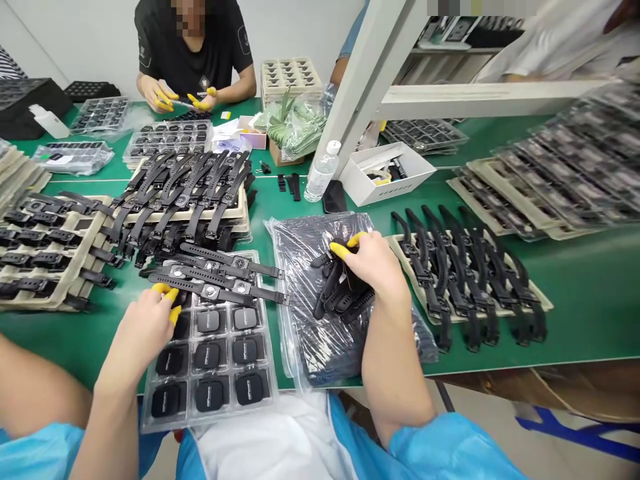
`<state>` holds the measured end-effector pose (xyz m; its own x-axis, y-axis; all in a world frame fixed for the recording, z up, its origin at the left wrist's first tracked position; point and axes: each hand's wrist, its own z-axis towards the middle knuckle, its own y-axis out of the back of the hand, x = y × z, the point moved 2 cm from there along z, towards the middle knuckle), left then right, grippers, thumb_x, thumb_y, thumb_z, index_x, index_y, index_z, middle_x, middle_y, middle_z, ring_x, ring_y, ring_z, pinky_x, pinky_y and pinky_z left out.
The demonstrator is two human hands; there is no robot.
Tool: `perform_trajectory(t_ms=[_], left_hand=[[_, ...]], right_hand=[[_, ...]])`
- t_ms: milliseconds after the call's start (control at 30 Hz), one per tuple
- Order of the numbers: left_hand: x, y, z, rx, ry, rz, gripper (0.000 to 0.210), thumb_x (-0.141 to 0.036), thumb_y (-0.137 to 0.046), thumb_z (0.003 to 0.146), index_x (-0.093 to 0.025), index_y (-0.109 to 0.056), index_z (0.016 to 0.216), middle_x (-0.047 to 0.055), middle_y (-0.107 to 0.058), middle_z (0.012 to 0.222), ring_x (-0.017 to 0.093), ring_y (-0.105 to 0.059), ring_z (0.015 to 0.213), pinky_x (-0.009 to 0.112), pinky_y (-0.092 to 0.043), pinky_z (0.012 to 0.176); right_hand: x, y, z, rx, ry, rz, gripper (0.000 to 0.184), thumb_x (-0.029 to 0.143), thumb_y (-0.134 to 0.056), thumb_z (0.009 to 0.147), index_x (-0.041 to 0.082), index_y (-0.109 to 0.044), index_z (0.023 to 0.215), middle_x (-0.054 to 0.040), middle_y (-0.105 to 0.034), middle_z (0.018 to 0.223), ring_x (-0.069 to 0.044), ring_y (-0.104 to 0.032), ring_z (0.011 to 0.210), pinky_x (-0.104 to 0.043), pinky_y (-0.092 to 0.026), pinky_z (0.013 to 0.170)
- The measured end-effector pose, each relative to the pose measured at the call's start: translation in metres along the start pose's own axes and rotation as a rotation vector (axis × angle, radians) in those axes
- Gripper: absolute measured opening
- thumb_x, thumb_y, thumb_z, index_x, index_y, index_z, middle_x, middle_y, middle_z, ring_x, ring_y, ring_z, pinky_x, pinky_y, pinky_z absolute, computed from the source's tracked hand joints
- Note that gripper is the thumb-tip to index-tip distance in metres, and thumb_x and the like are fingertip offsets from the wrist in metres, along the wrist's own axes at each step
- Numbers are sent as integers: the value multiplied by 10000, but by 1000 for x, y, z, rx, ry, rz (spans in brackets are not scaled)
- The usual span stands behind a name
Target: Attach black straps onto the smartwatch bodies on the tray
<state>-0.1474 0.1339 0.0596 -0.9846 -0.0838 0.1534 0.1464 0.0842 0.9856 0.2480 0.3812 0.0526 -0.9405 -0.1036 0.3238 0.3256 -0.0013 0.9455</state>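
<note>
My right hand [376, 263], with yellow finger covers, pinches a black watch strap at the top of a small pile of straps [345, 297]. That pile rests on a clear plastic bag [320, 360] packed with dark strips. My left hand [143, 327], also with yellow finger covers, is closed at the upper left of a clear tray [273, 380]. What lies between its fingertips is dark and mostly hidden. Square black watch bodies [207, 355] sit in the tray's compartments. Several watches with straps [215, 280] lie across the tray's far end.
Stacked trays of strapped watches [185, 193] stand beyond, with more trays at left [45, 260] and right [465, 280]. A clear bottle [324, 172] and white box [387, 177] stand near a white post [367, 73]. Across the green table [585, 300] a co-worker [200, 60] handles something thin.
</note>
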Motion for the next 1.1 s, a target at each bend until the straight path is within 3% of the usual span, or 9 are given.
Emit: perform_trajectory(t_ms=[167, 267, 400, 467, 633, 767, 833, 933, 1100], left_hand=[[0, 4, 4, -39, -20, 61, 274, -200, -451, 960, -163, -719, 999, 184, -675, 1025, 377, -617, 998, 483, -540, 788], [2, 3, 6, -75, -26, 10, 226, -217, -502, 961, -175, -709, 1044, 163, -695, 1083, 354, -614, 1001, 469, -539, 839], [7, 6, 5, -52, -6, -40, 244, -127, -478, 905, -175, -696, 1005, 151, -722, 1011, 349, -632, 982, 456, -539, 813], [9, 16, 3, -44, 16, -110, 251, -117, -458, 868, -173, -681, 967, 143, -718, 945, 336, -657, 948, 435, -544, 791], [-10, 66, 4, -106, 169, -515, 215, -272, -484, 905, -203, -603, 1070, 75, -733, 923, 251, -709, 795, 324, -542, 671], [-59, 88, 36, -127, 52, -924, 280, -335, -472, 989, -202, -492, 1235, 107, -746, 1085, 241, -741, 924, 344, -581, 793], [-83, 79, 58, -127, 39, -1021, 276, -316, -464, 1004, -191, -462, 1250, 126, -733, 1094, 246, -735, 931, 382, -589, 827], [-107, 49, 83, -160, 53, -1091, 299, -222, -464, 998, -171, -466, 1292, 129, -722, 1078, 250, -724, 1004, 418, -591, 902], [-116, 15, 90, -311, -176, -1145, 378, -136, -460, 980, -158, -565, 1342, 161, -683, 1301, 253, -653, 1255, 455, -543, 1095]], right_hand=[[-5, -11, 5, -8, 37, -14, 255, 448, -631, 889, 195, -659, 879, -144, -608, 1029, -340, -583, 1038, -451, -479, 914], [-6, -14, 10, -89, 34, 63, 172, 326, -544, 884, 192, -637, 828, -168, -623, 1025, -345, -577, 1044, -476, -466, 946], [1, -3, 10, -308, -18, 486, 170, 364, -542, 891, 204, -588, 856, -136, -661, 981, -286, -620, 916, -468, -510, 890], [13, 5, 2, -313, -22, 815, 259, 471, -565, 927, 213, -578, 910, -77, -681, 894, -229, -642, 785, -411, -549, 788], [72, 19, -26, 16, 61, 1397, 364, 570, -680, 914, 246, -523, 970, 16, -700, 759, -156, -651, 600, -273, -532, 568], [124, 8, -41, 458, 206, 1541, 364, 548, -695, 924, 255, -481, 959, 66, -634, 667, -134, -595, 521, -255, -511, 513], [140, -7, -46, 618, 262, 1559, 380, 562, -693, 920, 253, -475, 950, 79, -603, 652, -119, -549, 483, -236, -471, 459], [145, -32, -52, 747, 209, 1610, 392, 562, -708, 903, 244, -480, 924, 95, -551, 622, -94, -456, 434, -203, -385, 385], [133, -56, -69, 920, 188, 1655, 390, 551, -710, 914, 228, -493, 899, 92, -539, 557, -90, -437, 422, -193, -377, 391]])
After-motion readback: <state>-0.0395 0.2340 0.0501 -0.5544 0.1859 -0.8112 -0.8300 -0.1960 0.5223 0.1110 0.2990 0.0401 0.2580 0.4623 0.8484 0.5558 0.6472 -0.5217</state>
